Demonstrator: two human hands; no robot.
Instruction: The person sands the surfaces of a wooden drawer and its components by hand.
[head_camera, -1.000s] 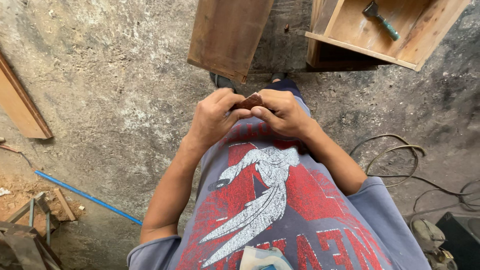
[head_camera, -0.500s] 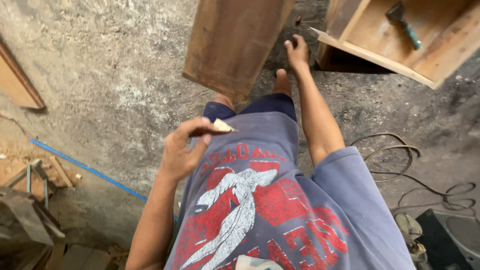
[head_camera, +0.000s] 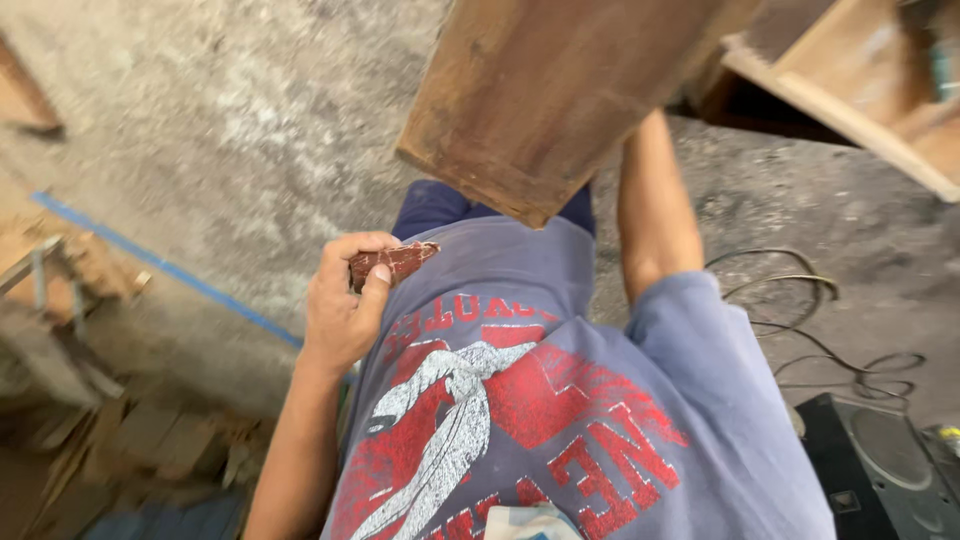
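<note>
My left hand (head_camera: 345, 300) is closed around a small folded piece of reddish-brown sandpaper (head_camera: 395, 262), held in front of my blue printed shirt. My right arm (head_camera: 655, 205) reaches forward and up behind a large brown wooden board (head_camera: 550, 90). The right hand itself is hidden behind that board, so I cannot tell what it touches. The board tilts over my legs, its lower corner close to my chest.
A light wooden box frame (head_camera: 860, 90) stands at the upper right. Black cables (head_camera: 800, 300) loop on the concrete floor on the right, near a dark case (head_camera: 880, 470). Wood scraps (head_camera: 110, 420) and a blue strip (head_camera: 170, 270) lie at the left.
Both hands held the sandpaper together at first. The right hand let go and reached forward to the board, which now looms larger and nearer. The left hand keeps the sandpaper.
</note>
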